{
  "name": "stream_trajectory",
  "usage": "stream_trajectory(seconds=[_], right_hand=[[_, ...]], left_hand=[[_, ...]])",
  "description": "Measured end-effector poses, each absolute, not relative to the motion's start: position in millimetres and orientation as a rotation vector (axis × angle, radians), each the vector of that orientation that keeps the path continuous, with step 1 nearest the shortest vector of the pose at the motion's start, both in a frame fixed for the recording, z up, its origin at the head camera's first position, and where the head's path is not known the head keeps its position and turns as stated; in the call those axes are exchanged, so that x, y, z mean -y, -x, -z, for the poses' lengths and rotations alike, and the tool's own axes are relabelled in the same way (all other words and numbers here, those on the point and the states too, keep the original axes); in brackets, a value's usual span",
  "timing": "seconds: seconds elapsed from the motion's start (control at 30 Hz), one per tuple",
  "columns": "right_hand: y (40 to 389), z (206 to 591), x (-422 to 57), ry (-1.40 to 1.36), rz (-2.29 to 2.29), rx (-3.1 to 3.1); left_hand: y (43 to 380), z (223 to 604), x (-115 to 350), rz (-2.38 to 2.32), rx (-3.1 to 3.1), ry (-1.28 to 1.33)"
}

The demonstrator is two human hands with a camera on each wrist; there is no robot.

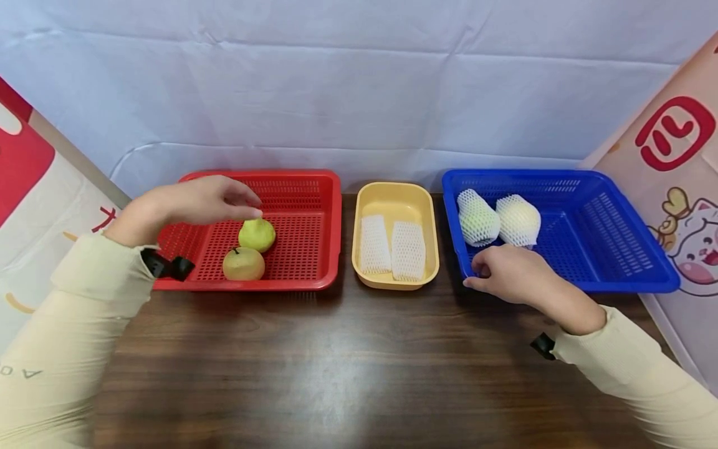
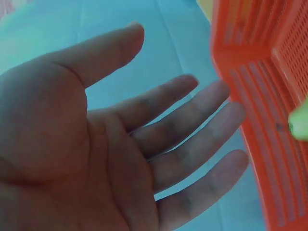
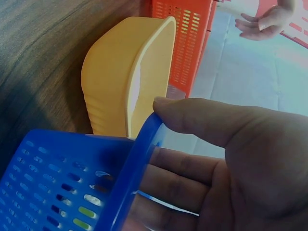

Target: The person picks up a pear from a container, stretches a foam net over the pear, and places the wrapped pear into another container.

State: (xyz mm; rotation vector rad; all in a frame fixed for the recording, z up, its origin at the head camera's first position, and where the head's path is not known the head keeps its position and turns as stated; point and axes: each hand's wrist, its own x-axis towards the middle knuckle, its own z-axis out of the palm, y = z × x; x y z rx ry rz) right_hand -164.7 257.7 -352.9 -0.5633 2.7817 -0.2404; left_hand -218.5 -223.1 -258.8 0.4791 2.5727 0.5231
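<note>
My left hand [image 1: 204, 199] hovers over the red basket [image 1: 331, 231] with its fingers loosely extended, holding nothing. A green pear [image 1: 257, 236] lies below its fingertips in the head view; the left wrist view shows a gap between them. Beside that pear rests a round yellowish fruit with a stem [image 1: 244, 264]. On the right, my right hand [image 1: 516, 274] grips the near left rim of the blue basket [image 3: 62, 178], the thumb on one side and the fingers on the other. Inside that basket two fruits in white foam nets, one greenish [image 1: 478, 218] and one pale [image 1: 518, 221], lie side by side.
Between the baskets stands a yellow tray [image 1: 395, 190] with two flat white foam nets [image 1: 374, 244] in it. All three containers are on a dark wooden table [image 1: 336, 368]. A pale cloth [image 1: 336, 93] hangs behind, with printed panels at both sides.
</note>
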Motion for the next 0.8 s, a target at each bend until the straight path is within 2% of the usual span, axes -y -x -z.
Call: stream_trajectory(seconds=[0.2,0.43,0.8], right_hand=[[165,352,-257,0.562,0.236,-2.779],[165,354,-257,0.563,0.239,-2.78],[165,354,-258,0.555,0.239,-2.776]], left_hand=[[239,264,249,-0.652,-2.528,-0.262],[260,278,267,-0.697,-2.437,-0.141],[278,299,269,-0.682,-2.362,0.03]])
